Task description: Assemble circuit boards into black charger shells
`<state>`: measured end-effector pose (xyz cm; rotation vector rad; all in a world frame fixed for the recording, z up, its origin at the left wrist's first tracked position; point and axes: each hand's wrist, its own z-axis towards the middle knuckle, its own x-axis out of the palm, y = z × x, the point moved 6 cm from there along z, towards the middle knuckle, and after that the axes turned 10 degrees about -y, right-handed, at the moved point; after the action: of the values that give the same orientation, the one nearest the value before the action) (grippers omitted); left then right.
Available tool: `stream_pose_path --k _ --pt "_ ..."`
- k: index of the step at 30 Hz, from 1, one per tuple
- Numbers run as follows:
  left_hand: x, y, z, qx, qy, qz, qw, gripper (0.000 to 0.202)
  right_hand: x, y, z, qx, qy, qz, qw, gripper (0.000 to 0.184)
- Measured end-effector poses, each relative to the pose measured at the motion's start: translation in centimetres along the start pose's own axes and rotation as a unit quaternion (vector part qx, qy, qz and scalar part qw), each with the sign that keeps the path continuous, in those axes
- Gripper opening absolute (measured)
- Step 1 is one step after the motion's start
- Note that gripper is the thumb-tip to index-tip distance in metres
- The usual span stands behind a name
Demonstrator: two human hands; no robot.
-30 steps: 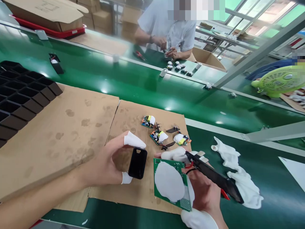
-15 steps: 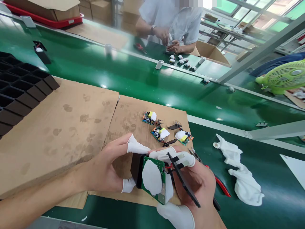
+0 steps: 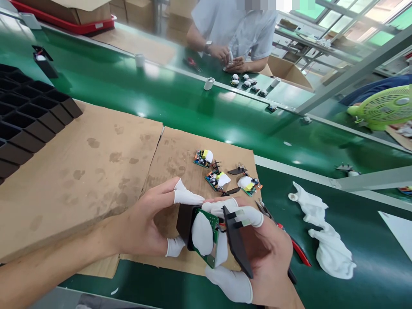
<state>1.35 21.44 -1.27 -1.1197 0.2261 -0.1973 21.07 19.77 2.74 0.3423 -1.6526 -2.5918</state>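
Note:
My left hand, in white finger cots, grips a black plastic case with its open end facing right. A green circuit board bearing a large white blob sits partly inside that opening. My right hand, also in finger cots, holds the board from the right. A black end plate with plug pins stands tilted in front of the right palm, joined to the board by short wires. Beyond my hands, several circuit boards with white blobs and black plates lie on cardboard.
Stacked black cases stand at left. Red-handled pliers and a crumpled white cloth lie at right. Across the green conveyor, a person handles small parts. A green fan stands at far right.
The board has slid further left into the black case. The end plate has moved left and turned, showing more of its face. Small items on the conveyor have shifted left.

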Motion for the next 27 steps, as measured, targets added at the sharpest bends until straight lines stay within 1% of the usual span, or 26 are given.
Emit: stream_pose_path --k 4,6,9,13,19,24,27 --pt "0.0 0.3 -0.2 -0.003 0.002 -0.001 1.000 0.071 0.3 0.2 0.3 -0.007 0.009 -0.013 1.000 0.067" --pt "0.1 0.3 -0.2 -0.002 0.003 -0.011 1.000 0.072 0.4 0.2 0.3 -0.017 0.011 -0.015 1.000 0.067" --pt "0.2 0.3 -0.2 -0.012 0.001 -0.026 1.000 0.069 0.5 -0.2 0.1 -0.014 0.005 -0.016 1.000 0.067" --pt "0.2 0.3 -0.2 -0.023 0.000 -0.011 1.000 0.065 0.5 -0.9 -0.2 0.004 -0.002 -0.016 1.000 0.062" --pt "0.3 1.0 -0.1 -0.064 0.018 -0.016 0.998 0.059 0.7 -1.0 0.0 0.008 -0.004 -0.002 1.000 0.064" --pt "0.1 0.7 0.2 -0.037 -0.001 -0.012 0.999 0.062 1.0 -0.8 0.3 -0.001 -0.003 -0.018 1.000 0.059" --pt "0.1 0.7 0.1 -0.035 0.000 -0.024 0.999 0.063 1.0 -0.6 0.2 -0.012 -0.021 0.000 1.000 0.057"
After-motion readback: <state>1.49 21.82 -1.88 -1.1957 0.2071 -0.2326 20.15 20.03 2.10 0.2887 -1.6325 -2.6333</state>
